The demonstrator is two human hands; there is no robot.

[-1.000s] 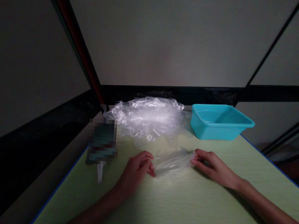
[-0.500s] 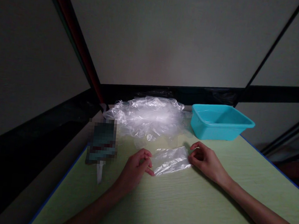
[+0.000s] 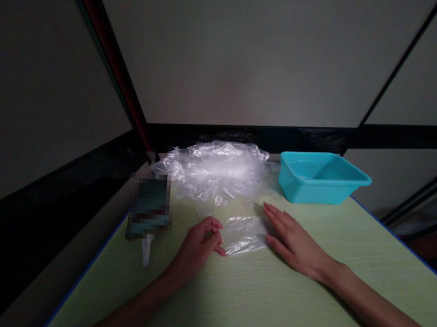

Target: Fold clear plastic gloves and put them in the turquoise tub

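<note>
A small clear plastic bag (image 3: 245,236) lies flat on the table between my hands. My left hand (image 3: 203,240) pinches the bag's left edge, thumb against the curled fingers. My right hand (image 3: 291,240) rests palm down with its fingers stretched out over the bag's right end, covering that end. Behind the bag, a heap of crumpled clear plastic bags (image 3: 218,171) spreads across the back of the table.
A turquoise plastic basin (image 3: 314,191) stands at the back right of the pale green table (image 3: 238,301). A pixelated dark object (image 3: 150,208) sits at the left edge, with a whitish strip (image 3: 145,251) below it. Wall panels rise behind.
My right hand has opened from a pinch at the bag's right edge and flattened, its fingers moving left onto the bag. My left hand has stayed in place.
</note>
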